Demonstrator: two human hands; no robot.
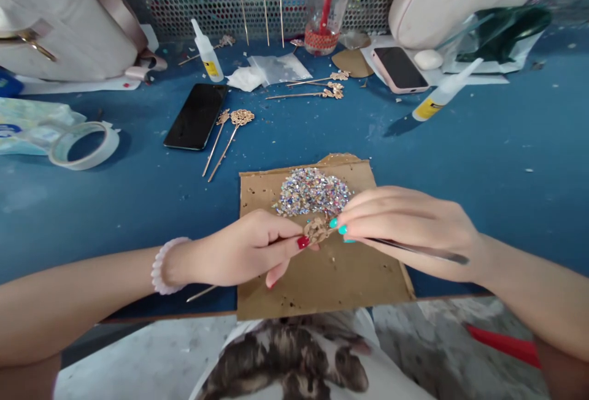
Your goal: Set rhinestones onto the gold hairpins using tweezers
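Observation:
Between the thumb and fingers of my left hand [248, 246] is a gold openwork hairpin head [316, 230]. The hairpin's thin shaft pokes out below my wrist, toward the lower left. My right hand [409, 225] is closed round metal tweezers [414, 251], whose back end points right. Its fingertips are at the right side of the hairpin head; the tweezer tips are too small to make out. Just beyond both hands lies a heap of small multicoloured rhinestones [313, 191] on a cardboard sheet [285, 296].
Two gold hairpins [230, 136] lie beside a black phone [196, 116]. Glue bottles [209, 59] stand left and right, the right one [444, 93] tilted. A tape roll [85, 145], a pink-edged phone [399, 69], a red-lidded cup [326, 7] and bags [59, 19] surround the blue table [138, 203].

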